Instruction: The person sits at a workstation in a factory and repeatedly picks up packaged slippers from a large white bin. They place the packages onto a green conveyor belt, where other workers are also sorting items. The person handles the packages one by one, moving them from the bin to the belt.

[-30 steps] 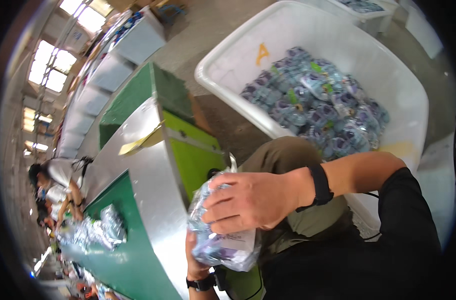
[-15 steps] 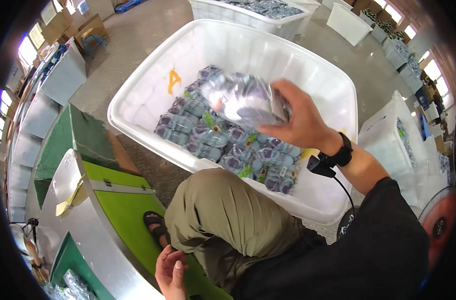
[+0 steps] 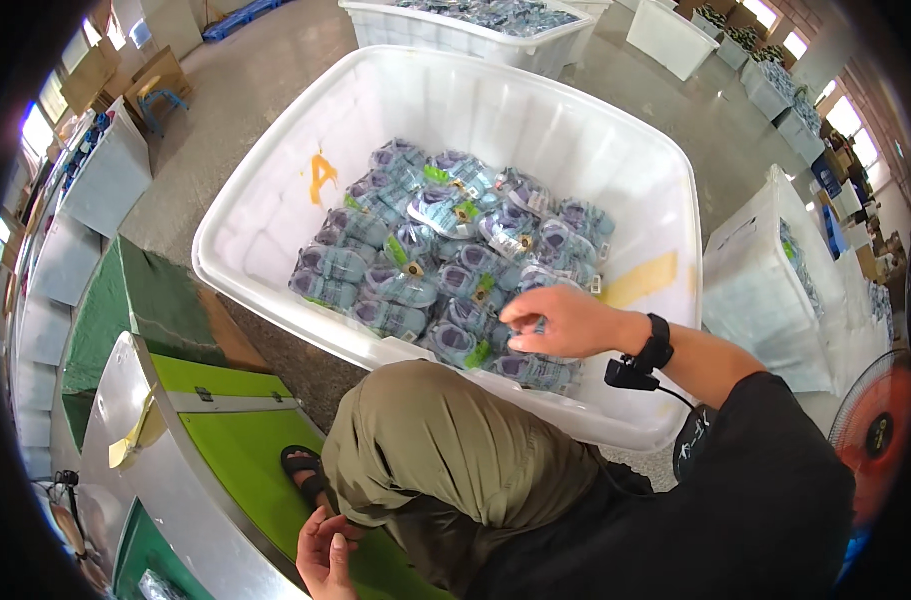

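Observation:
A large white plastic bin (image 3: 265, 215) holds several clear-wrapped pairs of small shoes (image 3: 445, 212), grey-blue with purple insides and some green tags. Over the near right part of the shoes hovers my right hand (image 3: 567, 322), its fingers bent and apart with nothing seen in them. On that wrist are a black band (image 3: 658, 343) and a small black device with a cable. Low in the view, beside my knee and the green panel (image 3: 245, 440), my left hand (image 3: 325, 558) rests with loosely curled, parted fingers and holds nothing visible.
A metal-edged bench (image 3: 190, 500) curves along my left, with a green tray (image 3: 153, 555) holding a clear-wrapped thing. More white bins stand behind (image 3: 455, 40) and at the right (image 3: 765, 280). A red fan (image 3: 870, 425) is near my right elbow.
The wrapped pair of shoes that my right hand held above the bin is out of that hand and now among the others. That hand has moved down and nearer. My left hand barely moved.

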Demonstrator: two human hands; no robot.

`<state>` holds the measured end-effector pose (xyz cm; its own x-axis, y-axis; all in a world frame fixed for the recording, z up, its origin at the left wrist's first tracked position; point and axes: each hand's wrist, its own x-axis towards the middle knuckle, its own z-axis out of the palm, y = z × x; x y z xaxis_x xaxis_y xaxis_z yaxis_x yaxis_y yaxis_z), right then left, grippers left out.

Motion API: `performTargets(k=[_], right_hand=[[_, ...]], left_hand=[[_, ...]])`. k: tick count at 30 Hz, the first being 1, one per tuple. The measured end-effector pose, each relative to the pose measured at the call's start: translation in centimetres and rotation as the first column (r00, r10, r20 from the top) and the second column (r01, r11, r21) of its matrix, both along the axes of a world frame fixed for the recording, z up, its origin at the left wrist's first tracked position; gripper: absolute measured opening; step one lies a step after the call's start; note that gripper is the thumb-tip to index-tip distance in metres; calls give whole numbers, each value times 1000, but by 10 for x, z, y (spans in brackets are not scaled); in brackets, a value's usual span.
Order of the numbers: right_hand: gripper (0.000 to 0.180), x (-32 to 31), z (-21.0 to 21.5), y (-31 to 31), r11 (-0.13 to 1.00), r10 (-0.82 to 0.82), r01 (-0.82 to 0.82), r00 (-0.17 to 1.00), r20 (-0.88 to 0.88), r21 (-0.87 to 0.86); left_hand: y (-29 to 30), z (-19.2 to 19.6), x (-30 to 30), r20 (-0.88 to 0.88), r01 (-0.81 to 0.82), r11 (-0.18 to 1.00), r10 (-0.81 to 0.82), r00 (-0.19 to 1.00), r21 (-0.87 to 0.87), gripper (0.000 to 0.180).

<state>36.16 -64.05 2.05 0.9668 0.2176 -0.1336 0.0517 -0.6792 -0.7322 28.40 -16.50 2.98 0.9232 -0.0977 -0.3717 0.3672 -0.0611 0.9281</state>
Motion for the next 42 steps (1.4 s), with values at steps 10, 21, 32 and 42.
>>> performTargets(k=[10,21,32,42], right_hand=[[26,44,122,180,546,531,-451,838,124,706],[49,75,56,379,227,965,-858,263,15,461],[61,95,-46,384,197,910,-934,61,-410,299],[55,88,-35,385,107,960,-988,74,-270,110]], left_hand=[[0,-10,11,6,126,988,-127,992,90,42],[31,-59,-3,290,92,694,-414,863,714,38],[20,-97,-12,301,256,802,-468,831,540,54],[25,-84,-9,212,289,751,-493,844,594,48]])
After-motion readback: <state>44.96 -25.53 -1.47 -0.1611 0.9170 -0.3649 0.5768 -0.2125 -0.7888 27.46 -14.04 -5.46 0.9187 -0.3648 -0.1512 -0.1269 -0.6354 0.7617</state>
